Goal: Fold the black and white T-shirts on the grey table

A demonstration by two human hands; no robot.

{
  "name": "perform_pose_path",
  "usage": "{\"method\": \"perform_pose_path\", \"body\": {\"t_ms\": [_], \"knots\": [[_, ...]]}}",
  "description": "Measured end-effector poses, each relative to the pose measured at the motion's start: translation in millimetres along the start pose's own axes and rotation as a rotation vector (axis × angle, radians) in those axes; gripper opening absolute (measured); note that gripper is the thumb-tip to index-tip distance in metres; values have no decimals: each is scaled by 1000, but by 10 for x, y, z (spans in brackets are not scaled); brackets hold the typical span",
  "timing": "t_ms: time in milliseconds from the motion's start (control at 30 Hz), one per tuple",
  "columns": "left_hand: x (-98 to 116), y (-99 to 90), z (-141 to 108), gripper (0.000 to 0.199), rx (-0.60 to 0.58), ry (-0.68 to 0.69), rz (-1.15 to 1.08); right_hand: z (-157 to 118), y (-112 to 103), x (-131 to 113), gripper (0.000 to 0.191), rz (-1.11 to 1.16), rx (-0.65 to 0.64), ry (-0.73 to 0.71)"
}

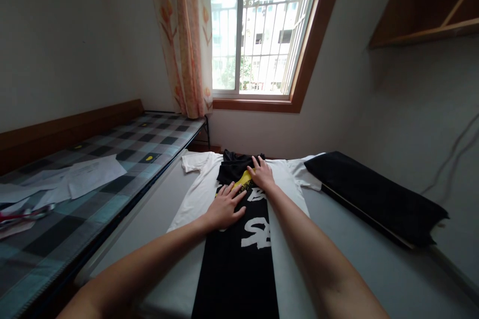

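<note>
Hands (242, 192) spread flat on a long strip of folded black cloth (239, 279) atop a white T-shirt (194, 209).

Near the viewer the black cloth lies smooth and matte, straight-sided, its closest end out of frame; its long axis runs away toward the window, tapering with distance. Brushy white letters (257, 233) are printed on it, and the left hand (223, 211), palm down with fingers splayed, rests just beyond; farther on, the right hand (263, 175) lies likewise, beside a speckled yellow print (243, 178). The far end gathers into soft, rumpled folds. Thin white jersey shows on both sides, sleeves stretched outward over a smooth grey surface (355, 259); a dark, fabric-like slab (374, 199) sits by the right sleeve. Beyond hangs a flower-patterned curtain (190, 40) beside the barred window (262, 35).
</note>
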State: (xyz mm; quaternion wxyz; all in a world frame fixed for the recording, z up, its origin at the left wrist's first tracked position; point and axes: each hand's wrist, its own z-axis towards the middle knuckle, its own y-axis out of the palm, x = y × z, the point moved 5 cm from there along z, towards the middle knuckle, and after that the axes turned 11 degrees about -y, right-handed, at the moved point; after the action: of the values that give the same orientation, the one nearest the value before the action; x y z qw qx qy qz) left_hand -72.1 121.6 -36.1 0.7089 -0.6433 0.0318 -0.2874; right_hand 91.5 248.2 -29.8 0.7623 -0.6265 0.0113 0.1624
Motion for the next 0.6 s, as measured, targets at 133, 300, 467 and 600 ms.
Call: {"method": "perform_pose_path", "body": {"t_ms": [133,300,467,600], "knots": [[-143,-79,146,52,137,-106,-136,95,-71,203,54,129,90,130],[-805,-374,723,44,359,-589,-455,232,-164,421,33,216,86,245],[-1176,-435,1302,40,195,-731,-416,309,-288,476,21,217,131,247],[-1085,-361,1500,21,131,-627,-295,298,-359,522,21,241,183,270]]}}
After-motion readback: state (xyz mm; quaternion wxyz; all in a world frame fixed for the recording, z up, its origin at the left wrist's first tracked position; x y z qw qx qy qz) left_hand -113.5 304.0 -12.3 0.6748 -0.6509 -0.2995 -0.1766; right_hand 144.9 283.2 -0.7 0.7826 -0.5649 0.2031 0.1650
